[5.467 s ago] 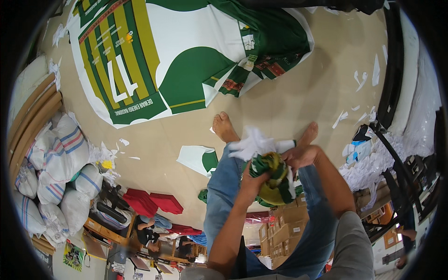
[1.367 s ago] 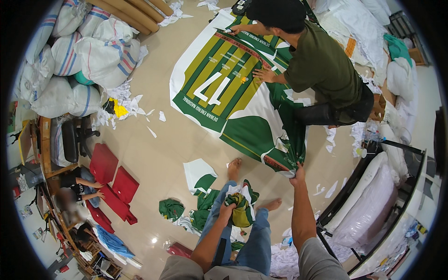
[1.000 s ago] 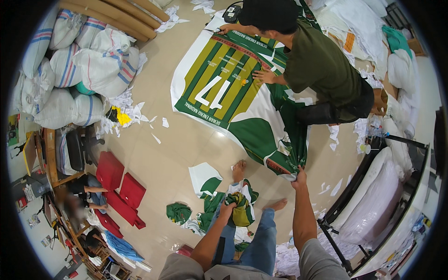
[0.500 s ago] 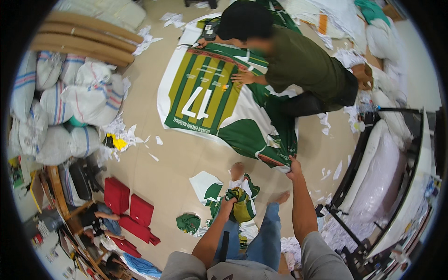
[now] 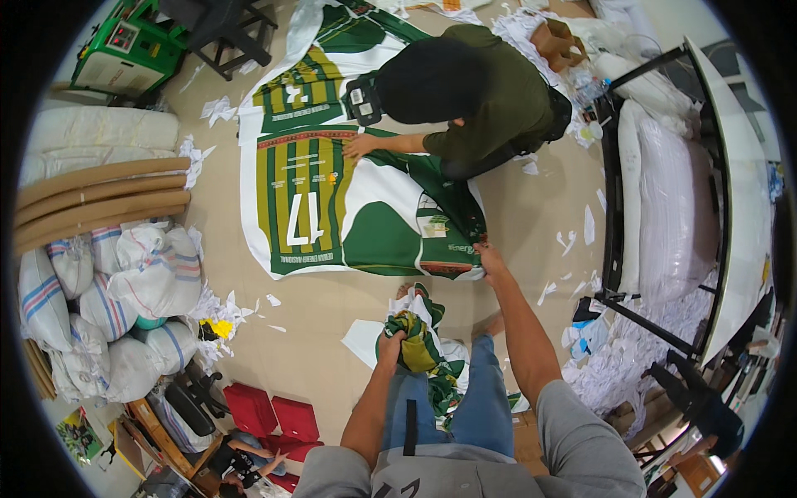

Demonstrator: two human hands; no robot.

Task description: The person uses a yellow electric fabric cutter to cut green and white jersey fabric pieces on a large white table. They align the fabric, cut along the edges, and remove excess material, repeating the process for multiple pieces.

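Observation:
My right hand (image 5: 488, 256) grips the near right corner of a large sheet of printed jersey fabric (image 5: 378, 241), green, olive and white, spread on the floor. My left hand (image 5: 390, 344) is closed around a crumpled bundle of green, olive and white fabric pieces (image 5: 419, 349), held in front of my legs. Across the sheet a co-worker (image 5: 498, 100) in a dark green top bends over, one hand (image 5: 359, 146) flat on the fabric near the striped panel. The co-worker's other hand is hidden.
White sacks (image 5: 108, 286) and brown cardboard rolls (image 5: 108, 195) are stacked at the left. White scraps (image 5: 606, 373) heap under a framed table (image 5: 735, 207) at the right. Red chairs (image 5: 249, 407) stand at the lower left, a black stool (image 5: 220, 33) at the far left.
The view has shifted, and the printed sheet now lies straighter and flatter. The co-worker's hand has moved along it. My right hand keeps the corner; my left keeps the bundle.

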